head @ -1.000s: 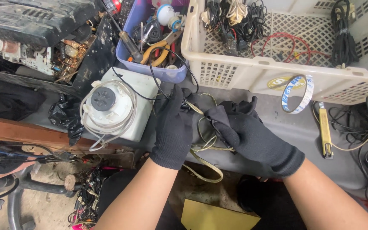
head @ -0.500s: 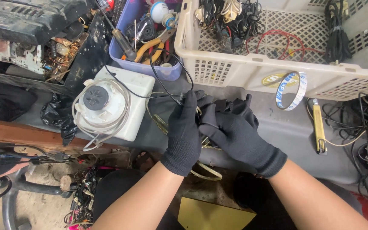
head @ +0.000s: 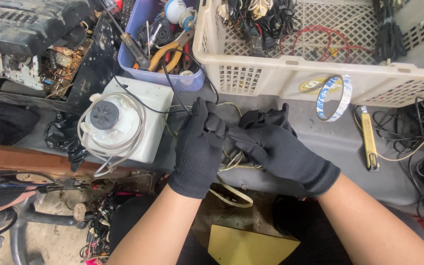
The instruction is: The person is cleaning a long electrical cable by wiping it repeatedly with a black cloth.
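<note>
Both gloved hands meet at the middle of the grey bench: the left hand, in a black knit glove, has its fingers curled shut around a bundle of pale yellowish wire, and the right hand, gloved the same, has thumb and forefinger pinched tight on that bundle just beside the left fingertips. A loop of the wire hangs below the hands, over the bench edge, and a strand arcs up behind them toward the crate.

Up top, the cream plastic lattice crate sits on the bench and holds coils of black cable, a tangle of red wire and more dark cords at the far right. To its left, touching the crate's corner, a small lilac tub is crammed with hand tools: orange-handled pliers, a dark-handled screwdriver and a white-and-blue bulb-shaped piece.

Just below the tub sits a white square motor housing with clear tubing looped round its round cap, and a thin black wire runs from it up into the tub. A blue-and-white tape ring leans on the crate's front wall; a yellow utility knife lies just right of it, with loose cables beyond
</note>
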